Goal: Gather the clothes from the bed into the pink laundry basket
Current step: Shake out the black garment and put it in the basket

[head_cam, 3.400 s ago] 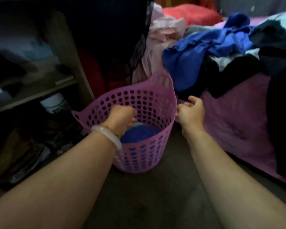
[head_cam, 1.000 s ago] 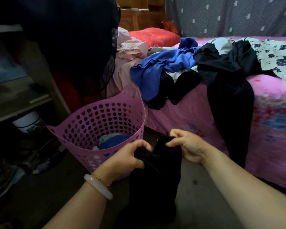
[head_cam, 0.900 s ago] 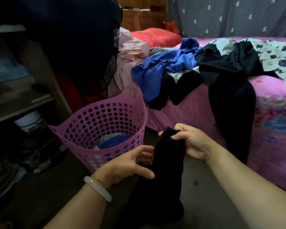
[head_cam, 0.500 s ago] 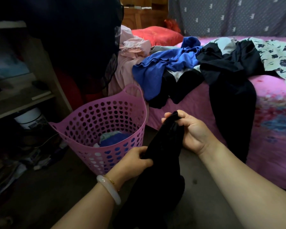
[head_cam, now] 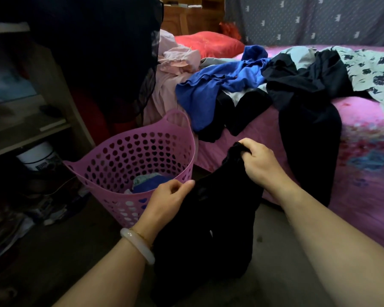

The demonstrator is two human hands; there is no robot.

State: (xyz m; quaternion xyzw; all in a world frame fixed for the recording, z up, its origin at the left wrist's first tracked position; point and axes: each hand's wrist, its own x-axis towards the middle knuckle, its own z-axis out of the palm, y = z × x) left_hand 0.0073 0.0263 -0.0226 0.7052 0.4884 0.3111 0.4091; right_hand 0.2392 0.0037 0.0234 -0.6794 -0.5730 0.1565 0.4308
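Long black fabric garment (head_cam: pixel 208 229) hanging low to the floor, pinched at its top by right hand (head_cam: pixel 261 166) fingers and along its edge by left hand (head_cam: pixel 167 201) fingers. Beyond, perforated pink plastic laundry basket (head_cam: pixel 138 156), partly filled. Risk: trailing hem snagging the rim, spilling outside. Farther still, blue crumpled top (head_cam: pixel 220 83) waiting on the pink bed (head_cam: pixel 364 140).

Both bare forearms reached forward from the bottom of the view. The left hand (head_cam: pixel 167 201) sat lower and nearer, knuckles up, its fingers (head_cam: pixel 187 185) curled and pinching the edge of a black garment (head_cam: pixel 211 229); a pale bangle (head_cam: pixel 138 244) circled that wrist. The right hand (head_cam: pixel 258 163) was held higher and farther out, its fingers (head_cam: pixel 245 147) folded tight around the garment's top end, wrist angled down toward the body
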